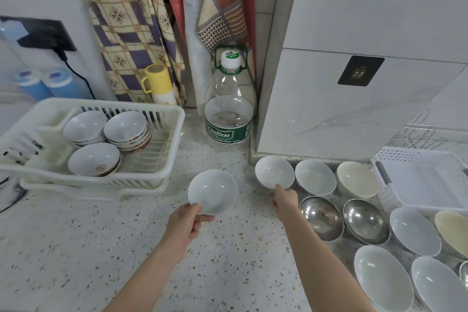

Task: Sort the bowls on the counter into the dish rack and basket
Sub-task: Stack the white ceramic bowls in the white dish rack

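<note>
My left hand (186,223) pinches the near rim of a white bowl (212,191), held above the speckled counter just right of the dish rack. My right hand (285,200) grips the near rim of another white bowl (274,171) at the left end of the bowl group. The white dish rack (167,170) at the left holds three stacks of patterned bowls (126,130). To the right lie several more white and cream bowls (315,176) and two steel bowls (366,221). A white basket (379,200) stands at the far right with nothing visible inside.
A large water bottle (229,109) stands at the back between rack and wall corner. A yellow flask (159,87) and hanging cloths are behind the rack. A wire rack (428,138) sits behind the basket. A black cable (76,73) runs down from a wall socket.
</note>
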Motion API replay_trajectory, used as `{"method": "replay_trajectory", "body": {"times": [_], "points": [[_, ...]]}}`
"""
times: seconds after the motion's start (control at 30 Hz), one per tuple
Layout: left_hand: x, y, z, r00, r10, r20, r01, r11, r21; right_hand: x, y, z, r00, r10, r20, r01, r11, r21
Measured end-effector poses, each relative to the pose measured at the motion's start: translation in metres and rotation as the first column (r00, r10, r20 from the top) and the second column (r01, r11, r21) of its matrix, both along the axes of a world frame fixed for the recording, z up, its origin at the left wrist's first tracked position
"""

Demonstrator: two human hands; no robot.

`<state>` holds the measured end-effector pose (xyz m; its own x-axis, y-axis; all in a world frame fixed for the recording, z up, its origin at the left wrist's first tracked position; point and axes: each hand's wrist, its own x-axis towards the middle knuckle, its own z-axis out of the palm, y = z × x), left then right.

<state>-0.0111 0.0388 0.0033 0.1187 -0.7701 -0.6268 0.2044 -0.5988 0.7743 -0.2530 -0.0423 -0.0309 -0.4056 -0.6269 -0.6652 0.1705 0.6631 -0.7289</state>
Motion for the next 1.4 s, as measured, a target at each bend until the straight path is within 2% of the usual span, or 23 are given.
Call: {"method": "replay_trajectory", "body": {"times": [0.23, 0.4, 0.57, 0.7, 0.8, 1.07, 1.2, 1.4], "points": [[0.025, 0.006, 0.016, 1.000, 0.003, 0.003, -0.003, 0.998, -0.062, 0.013, 0.006, -0.001, 0.988, -0.126, -0.091, 0.121, 0.991, -0.062], [0.047, 0.007, 0.028, 0.998, 0.030, -0.062, -0.040, 0.984, -0.173, 0.040, 0.034, 0.014, 0.986, -0.120, -0.118, 0.107, 0.988, -0.112], [0.080, -0.006, 0.047, 0.987, 0.056, -0.150, -0.095, 0.960, -0.263, 0.081, 0.059, 0.052, 0.984, -0.127, -0.122, 0.095, 0.967, -0.238], [0.130, -0.021, 0.066, 0.980, 0.089, -0.176, -0.143, 0.935, -0.324, 0.128, 0.061, 0.093, 0.981, -0.085, -0.177, 0.014, 0.929, -0.370], [0.180, -0.028, 0.081, 0.980, 0.141, -0.143, -0.185, 0.910, -0.371, 0.170, 0.052, 0.117, 0.977, 0.002, -0.215, -0.089, 0.915, -0.394], [0.319, -0.049, 0.085, 0.957, 0.290, -0.003, -0.262, 0.861, -0.436, 0.292, 0.026, 0.122, 0.902, 0.319, -0.291, -0.412, 0.837, -0.360], [0.359, -0.055, 0.080, 0.955, 0.295, 0.030, -0.254, 0.865, -0.432, 0.339, 0.016, 0.114, 0.876, 0.382, -0.293, -0.469, 0.815, -0.341], [0.386, -0.069, 0.072, 0.956, 0.279, 0.086, -0.224, 0.889, -0.398, 0.383, -0.008, 0.106, 0.770, 0.465, -0.437, -0.588, 0.783, -0.202]]}}
